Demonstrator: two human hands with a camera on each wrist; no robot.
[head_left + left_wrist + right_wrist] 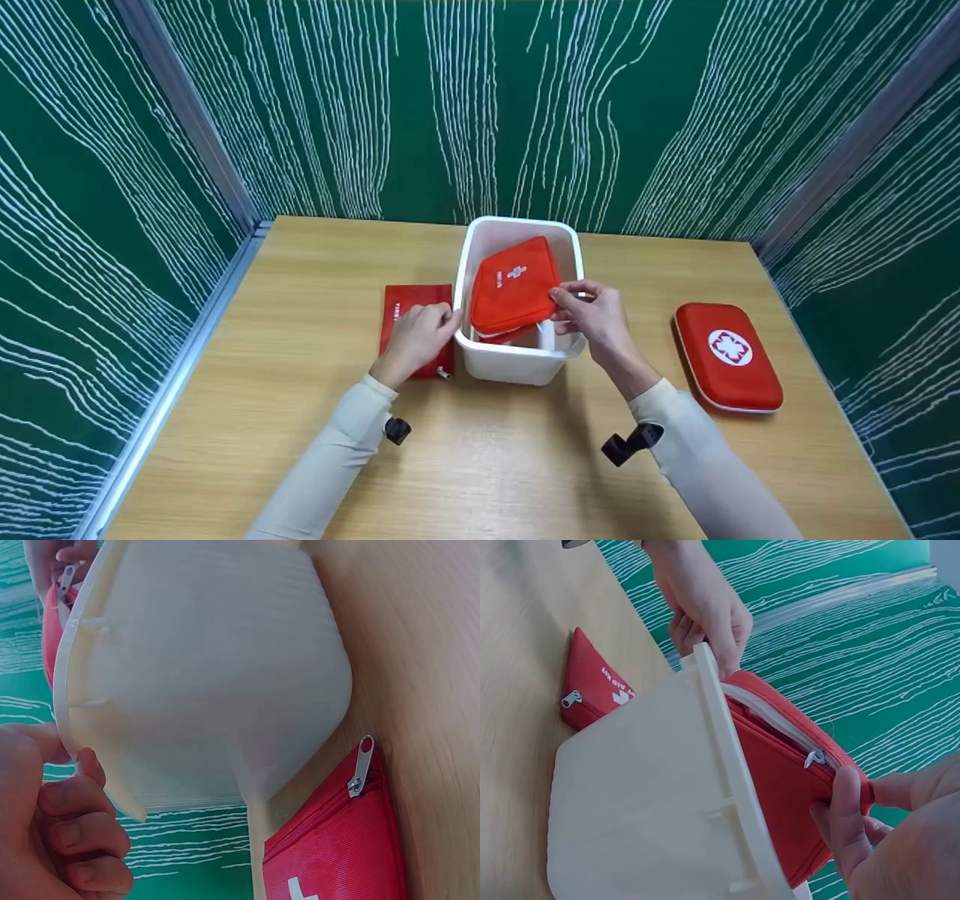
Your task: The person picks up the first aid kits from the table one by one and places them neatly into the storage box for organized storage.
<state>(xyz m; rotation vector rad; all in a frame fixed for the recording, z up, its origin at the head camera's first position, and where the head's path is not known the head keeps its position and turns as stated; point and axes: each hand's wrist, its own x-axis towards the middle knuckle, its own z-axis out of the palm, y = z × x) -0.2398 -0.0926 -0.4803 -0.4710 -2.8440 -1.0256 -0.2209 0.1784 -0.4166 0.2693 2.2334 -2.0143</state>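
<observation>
Red pouch with a pale cross, tilted partly inside a bin; its small lettering is too tiny to be read. Green walls, lined in white, are cut off by the frame. On the wooden table stands the white bin, its floor mostly hidden; a red edge under the pouch — perhaps another item — cannot be identified. At far right, a red hard case is seen. At left lies a flat red pouch, partly covered by the left hand, whose thumb and finger are clamped on the bin's rim. By the right hand, the tilted pouch's corner is pinched — near a small zip pull.
</observation>
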